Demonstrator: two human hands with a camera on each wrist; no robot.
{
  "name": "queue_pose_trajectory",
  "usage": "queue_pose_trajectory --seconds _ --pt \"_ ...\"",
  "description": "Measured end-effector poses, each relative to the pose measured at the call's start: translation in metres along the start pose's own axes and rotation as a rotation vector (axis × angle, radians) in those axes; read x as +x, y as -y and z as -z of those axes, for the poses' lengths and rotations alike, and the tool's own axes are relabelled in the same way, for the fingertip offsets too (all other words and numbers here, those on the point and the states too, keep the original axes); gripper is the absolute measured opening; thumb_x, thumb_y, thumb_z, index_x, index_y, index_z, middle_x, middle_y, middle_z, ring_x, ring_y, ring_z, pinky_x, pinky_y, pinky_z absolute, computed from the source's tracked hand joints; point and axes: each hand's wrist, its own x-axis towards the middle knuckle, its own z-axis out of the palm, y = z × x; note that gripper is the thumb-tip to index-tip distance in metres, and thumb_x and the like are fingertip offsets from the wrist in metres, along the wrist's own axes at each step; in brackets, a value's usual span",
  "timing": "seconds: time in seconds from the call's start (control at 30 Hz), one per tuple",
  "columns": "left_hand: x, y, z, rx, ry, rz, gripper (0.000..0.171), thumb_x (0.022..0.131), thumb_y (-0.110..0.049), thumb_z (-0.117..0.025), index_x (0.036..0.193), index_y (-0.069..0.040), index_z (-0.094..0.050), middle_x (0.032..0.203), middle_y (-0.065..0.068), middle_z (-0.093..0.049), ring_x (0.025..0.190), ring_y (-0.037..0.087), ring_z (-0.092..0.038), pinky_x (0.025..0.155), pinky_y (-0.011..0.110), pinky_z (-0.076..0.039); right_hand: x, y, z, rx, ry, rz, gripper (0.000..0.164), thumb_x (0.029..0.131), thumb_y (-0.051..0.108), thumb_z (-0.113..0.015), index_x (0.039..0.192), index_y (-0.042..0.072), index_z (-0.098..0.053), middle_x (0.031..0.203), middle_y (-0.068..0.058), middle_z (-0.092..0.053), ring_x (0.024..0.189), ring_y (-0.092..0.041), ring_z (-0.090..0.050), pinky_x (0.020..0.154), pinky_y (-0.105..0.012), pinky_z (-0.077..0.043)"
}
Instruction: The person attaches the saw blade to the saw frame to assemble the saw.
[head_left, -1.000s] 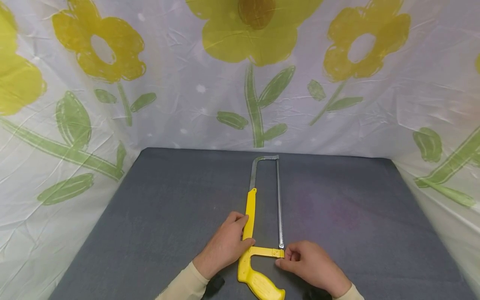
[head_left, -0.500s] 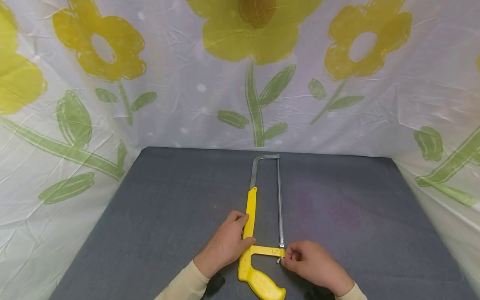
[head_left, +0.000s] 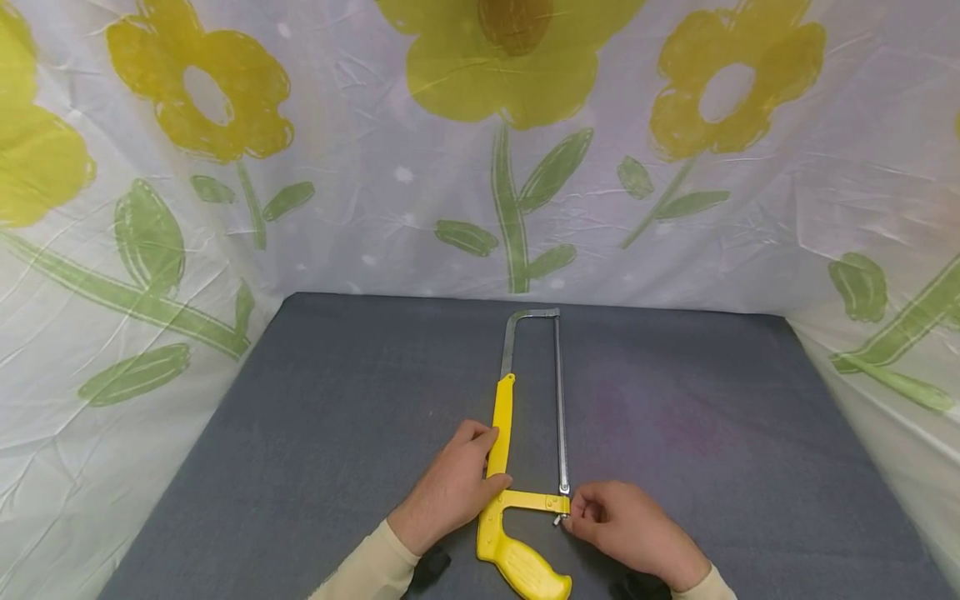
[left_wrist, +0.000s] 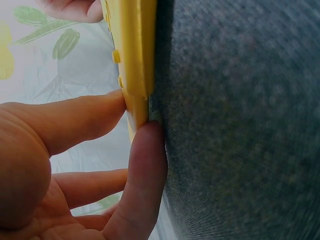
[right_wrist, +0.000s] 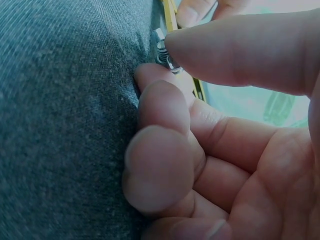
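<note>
A hacksaw (head_left: 503, 417) with a yellow frame and handle lies flat on the dark table, its silver blade (head_left: 560, 400) on the right side. My left hand (head_left: 448, 492) grips the yellow frame just above the handle, and in the left wrist view the thumb and fingers pinch the frame's edge (left_wrist: 137, 55). At the near end of the blade, my right hand (head_left: 626, 527) has thumb and curled index finger at a small silver wing nut (right_wrist: 160, 45) on a threaded screw. The right wrist view shows the thumb tip against this nut, the index fingertip just below it.
Grey cloth covers the table (head_left: 337, 375). A white curtain (head_left: 337, 233) printed with yellow flowers hangs behind and along both sides. Dark straps (head_left: 429, 570) show under the wrists.
My right thumb has drawn back slightly to the right, so the wing nut's end now shows below the yellow arm of the frame. The left hand and hacksaw stay put.
</note>
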Motion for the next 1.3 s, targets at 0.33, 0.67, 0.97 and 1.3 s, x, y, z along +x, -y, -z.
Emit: queue_pose_trajectory --seconds 0.33,0.67,0.97,1.3 --pt "-0.0002 0.001 0.001 -0.007 0.008 -0.008 0.067 0.091 -0.029 -0.076 0.148 -0.004 -0.05 0.133 0.006 -0.05 0.086 0.007 -0.052 0.067 0.021 -0.046 -0.0009 -0.0015 -0.001 -0.032 -0.036 0.027 0.015 0.091 0.026 -0.072 0.078 0.027 -0.066 0.061 0.015 -0.051 0.053 0.0 -0.043 0.05 -0.022 -0.034" --pt "0.0006 0.0013 0.0 0.004 0.005 -0.004 0.068 0.09 -0.03 -0.076 0.148 -0.004 -0.051 0.134 0.007 -0.05 0.087 0.006 -0.053 0.068 0.021 -0.047 -0.0003 -0.0012 -0.0012 -0.033 -0.028 -0.009 0.014 0.09 0.026 -0.073 0.078 0.026 -0.066 0.06 0.014 -0.051 0.052 -0.001 -0.042 0.049 -0.022 -0.033" --pt "0.0007 0.0014 -0.0005 0.004 0.004 -0.006 0.068 0.09 -0.03 -0.076 0.148 -0.004 -0.051 0.134 0.007 -0.05 0.087 0.006 -0.054 0.067 0.02 -0.047 0.0009 -0.0013 -0.0009 -0.046 -0.034 -0.026 0.019 0.09 0.03 -0.074 0.075 0.028 -0.061 0.059 0.015 -0.049 0.052 -0.001 -0.041 0.049 -0.023 -0.033" --pt "0.0008 0.0015 -0.0002 -0.002 0.008 -0.016 0.068 0.09 -0.029 -0.076 0.147 -0.003 -0.05 0.134 0.007 -0.05 0.087 0.006 -0.054 0.067 0.02 -0.047 0.0007 -0.0011 -0.0007 -0.048 -0.036 -0.015 0.018 0.091 0.03 -0.072 0.075 0.03 -0.063 0.06 0.015 -0.051 0.052 0.0 -0.042 0.049 -0.022 -0.034"
